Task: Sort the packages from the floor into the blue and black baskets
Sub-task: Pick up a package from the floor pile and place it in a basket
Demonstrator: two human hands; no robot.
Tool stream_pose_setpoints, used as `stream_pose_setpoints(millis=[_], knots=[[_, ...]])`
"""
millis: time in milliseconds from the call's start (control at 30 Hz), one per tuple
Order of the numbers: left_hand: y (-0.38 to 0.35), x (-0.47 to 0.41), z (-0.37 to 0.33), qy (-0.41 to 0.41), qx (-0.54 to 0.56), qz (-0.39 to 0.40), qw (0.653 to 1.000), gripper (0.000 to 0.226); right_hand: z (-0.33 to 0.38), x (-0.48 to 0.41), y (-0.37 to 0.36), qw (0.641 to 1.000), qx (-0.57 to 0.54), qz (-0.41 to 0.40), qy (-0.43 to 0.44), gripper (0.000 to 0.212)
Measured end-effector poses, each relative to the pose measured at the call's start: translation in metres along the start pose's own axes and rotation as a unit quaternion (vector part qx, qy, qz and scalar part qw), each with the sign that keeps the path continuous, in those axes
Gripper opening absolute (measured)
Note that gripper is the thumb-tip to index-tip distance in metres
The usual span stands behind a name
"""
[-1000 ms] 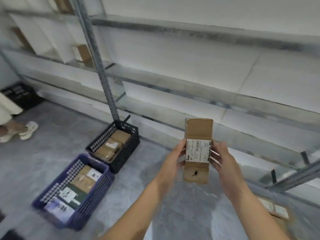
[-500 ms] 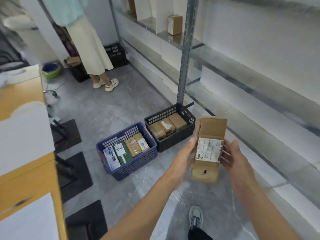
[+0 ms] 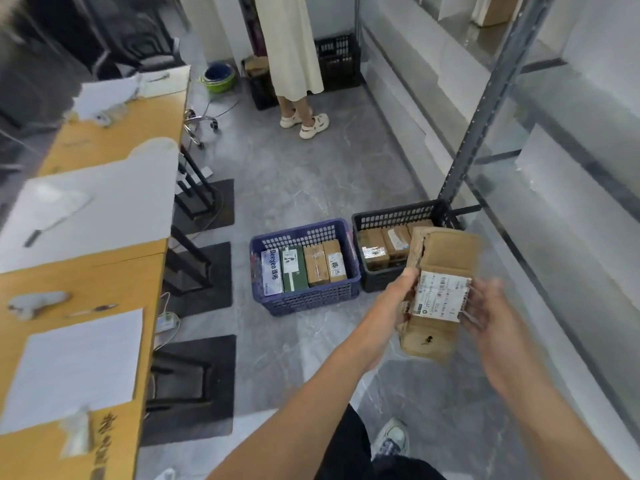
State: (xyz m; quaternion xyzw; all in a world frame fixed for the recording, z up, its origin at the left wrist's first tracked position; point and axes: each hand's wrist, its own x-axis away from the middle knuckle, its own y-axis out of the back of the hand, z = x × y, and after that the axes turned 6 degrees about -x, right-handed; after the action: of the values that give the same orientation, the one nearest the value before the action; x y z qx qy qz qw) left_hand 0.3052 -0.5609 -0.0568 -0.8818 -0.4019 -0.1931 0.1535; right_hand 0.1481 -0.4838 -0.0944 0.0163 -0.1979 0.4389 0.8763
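Grey floor (image 3: pixel 294 174) took up more of the view than 0.5 s earlier; camera had swung left, desk (image 3: pixel 114 133) now down the left edge. Cardboard package (image 3: pixel 446 251) stayed upright in mid-air, now overlapping the black basket's (image 3: pixel 391 216) near-right corner, with the blue basket (image 3: pixel 311 299) touching that basket's left side. Left hand (image 3: pixel 391 306) pinched the package's left edge; right hand (image 3: pixel 491 313) fingers curled on its right edge, blurred.

The left forearm (image 3: pixel 311 393) and right forearm (image 3: pixel 557 414) are bare from the near edge to the wrists. The left hand (image 3: pixel 391 306) and right hand (image 3: pixel 491 317) are bare too. Near centre, dark, almost black trousers (image 3: pixel 346 445) cover a leg. Just right of them is a pale grey lace-up sneaker (image 3: pixel 391 439) with darker panels.
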Motion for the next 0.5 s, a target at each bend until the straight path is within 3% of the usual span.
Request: stream_pose_setpoints(millis=[133,267,367,500], knots=[[0.007,-0.025,-0.005,0.023,0.015,-0.016,1.000,0.036,-0.003,-0.036,-0.001,1.000,0.004,0.018,-0.025,0.069],[0.020,-0.062,-0.011,0.040,0.030,-0.025,0.998,0.030,0.000,-0.076,-0.013,0.997,0.043,0.014,-0.061,0.071],[0.035,-0.100,-0.005,0.042,0.044,-0.033,0.998,0.047,-0.001,-0.113,-0.022,0.995,0.055,0.004,-0.087,0.053],[0.061,-0.157,-0.007,0.073,0.079,-0.022,0.994,0.049,0.000,-0.166,-0.040,0.992,0.056,-0.011,-0.112,0.042]])
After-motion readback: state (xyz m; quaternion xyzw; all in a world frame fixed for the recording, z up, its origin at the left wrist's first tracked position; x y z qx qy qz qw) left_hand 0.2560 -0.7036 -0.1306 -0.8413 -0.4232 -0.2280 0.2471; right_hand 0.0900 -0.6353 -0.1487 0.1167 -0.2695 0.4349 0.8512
